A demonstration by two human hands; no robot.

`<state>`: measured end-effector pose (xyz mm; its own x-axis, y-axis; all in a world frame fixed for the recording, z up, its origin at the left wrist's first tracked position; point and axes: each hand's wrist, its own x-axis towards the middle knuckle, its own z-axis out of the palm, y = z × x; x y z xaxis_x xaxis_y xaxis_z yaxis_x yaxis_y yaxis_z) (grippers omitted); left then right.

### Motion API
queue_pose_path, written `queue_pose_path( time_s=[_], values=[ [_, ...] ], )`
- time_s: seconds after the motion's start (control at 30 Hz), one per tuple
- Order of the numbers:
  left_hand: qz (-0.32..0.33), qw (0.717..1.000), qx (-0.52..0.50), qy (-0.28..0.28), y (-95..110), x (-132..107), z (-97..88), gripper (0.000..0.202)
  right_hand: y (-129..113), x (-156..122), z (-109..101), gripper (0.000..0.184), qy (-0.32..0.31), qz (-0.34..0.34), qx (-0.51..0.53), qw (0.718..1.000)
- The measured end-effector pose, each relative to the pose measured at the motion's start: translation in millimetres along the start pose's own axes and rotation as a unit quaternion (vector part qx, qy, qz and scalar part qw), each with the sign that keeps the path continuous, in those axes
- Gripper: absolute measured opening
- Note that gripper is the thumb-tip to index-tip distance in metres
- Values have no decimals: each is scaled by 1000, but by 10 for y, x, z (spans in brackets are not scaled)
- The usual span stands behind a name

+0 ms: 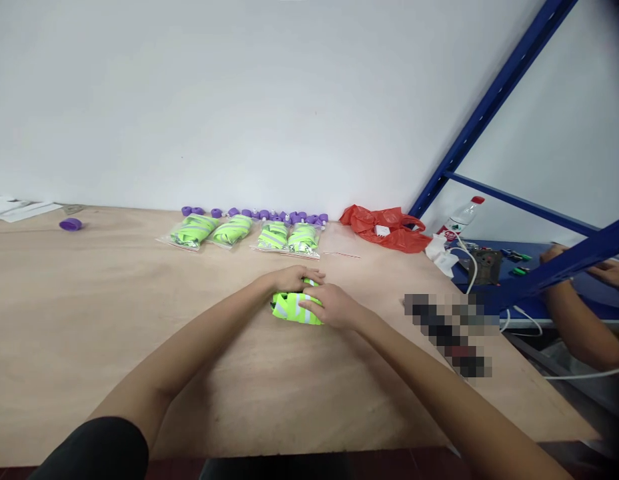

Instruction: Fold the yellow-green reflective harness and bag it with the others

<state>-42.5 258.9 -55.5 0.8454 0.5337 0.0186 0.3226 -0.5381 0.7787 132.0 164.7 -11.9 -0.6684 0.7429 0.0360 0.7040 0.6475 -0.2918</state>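
With your half-curled right hand (335, 306) holding the neon striped bundle (289, 309) on the wooden table (139, 287) and your left hand (292, 277) at its far side, grip unclear, slackening either could let it unroll.

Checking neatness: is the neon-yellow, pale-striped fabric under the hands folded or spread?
Folded, not spread: the fabric forms a compact bundle, partly under the right hand.

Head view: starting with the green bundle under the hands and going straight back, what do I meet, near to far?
The green bundle → bagged bundles → purple pieces → white wall.
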Motion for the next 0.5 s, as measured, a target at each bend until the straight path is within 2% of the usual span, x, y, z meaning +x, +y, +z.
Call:
queue_pose_path(
  time_s=[0.13,0.23,0.37,0.5],
  values=[
    [-26,996,-78,13,-30,36,-19,51,97,139,-48,25,6,-14,18,1000],
    [-46,988,-141,34,42,24,-30,51,172,219,-10,26,27,-21,15,999],
    [-60,968,-233,69,189,-18,-48,43,248,309,103,29,42,-16,-50,998],
    [-62,965,-238,91,225,-22,-32,38,245,318,189,27,90,-21,-131,987]
  ],
)
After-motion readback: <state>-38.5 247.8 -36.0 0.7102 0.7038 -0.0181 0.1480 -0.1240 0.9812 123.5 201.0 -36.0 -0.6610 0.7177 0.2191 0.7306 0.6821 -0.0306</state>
